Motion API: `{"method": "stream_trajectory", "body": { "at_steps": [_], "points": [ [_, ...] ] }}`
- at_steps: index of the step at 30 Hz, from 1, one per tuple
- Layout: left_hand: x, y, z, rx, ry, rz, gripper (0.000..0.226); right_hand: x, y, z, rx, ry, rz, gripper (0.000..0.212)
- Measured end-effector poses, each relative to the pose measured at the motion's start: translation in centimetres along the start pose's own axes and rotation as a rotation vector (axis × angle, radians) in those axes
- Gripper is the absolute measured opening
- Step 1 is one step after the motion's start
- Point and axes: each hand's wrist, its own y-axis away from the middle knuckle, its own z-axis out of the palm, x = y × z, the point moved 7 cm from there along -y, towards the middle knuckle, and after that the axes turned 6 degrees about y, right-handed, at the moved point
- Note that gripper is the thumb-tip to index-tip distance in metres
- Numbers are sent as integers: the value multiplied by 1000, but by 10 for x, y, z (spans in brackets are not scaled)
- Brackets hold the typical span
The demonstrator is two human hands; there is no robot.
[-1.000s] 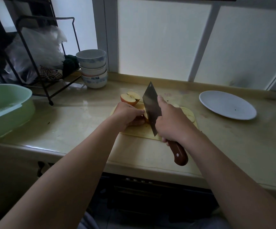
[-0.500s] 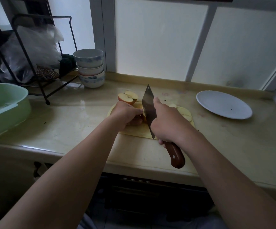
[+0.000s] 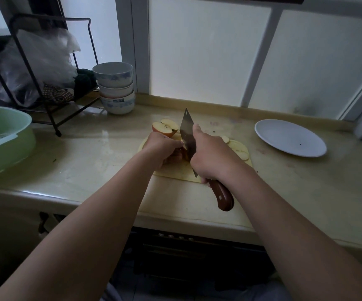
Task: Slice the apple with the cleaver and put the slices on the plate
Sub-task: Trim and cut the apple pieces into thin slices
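Apple piece (image 3: pixel 185 153) sits on the cutting board (image 3: pixel 175 173) on the tabletop (image 3: pixel 88 159), grasped under the curled left grip (image 3: pixel 163 149). The right grip (image 3: pixel 212 158) is clenched round the cleaver (image 3: pixel 187 131), its blade upright against the piece. Apple half (image 3: pixel 166 128) lies behind, slices (image 3: pixel 239 149) right of the blade, plate (image 3: pixel 290 137) well apart

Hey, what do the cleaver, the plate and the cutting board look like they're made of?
Cleaver: dull grey metal blade, glossy reddish-brown handle with pale rivets, probably wood. Plate: smooth white with a soft sheen, likely ceramic, possibly melamine. Cutting board: thin, pale yellow, matte, probably plastic.
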Motion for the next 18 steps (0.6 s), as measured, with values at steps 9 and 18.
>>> {"method": "stream_trajectory", "body": {
  "at_steps": [9, 18],
  "points": [
    [-2, -4, -1, -7, -15, 40, 23, -1, 9, 7, -7, -19, 32, 97],
    [-3, -3, -2, -10, -65, 65, 25, -2, 8, 7, -8, -1, 60, 98]
  ]
}}
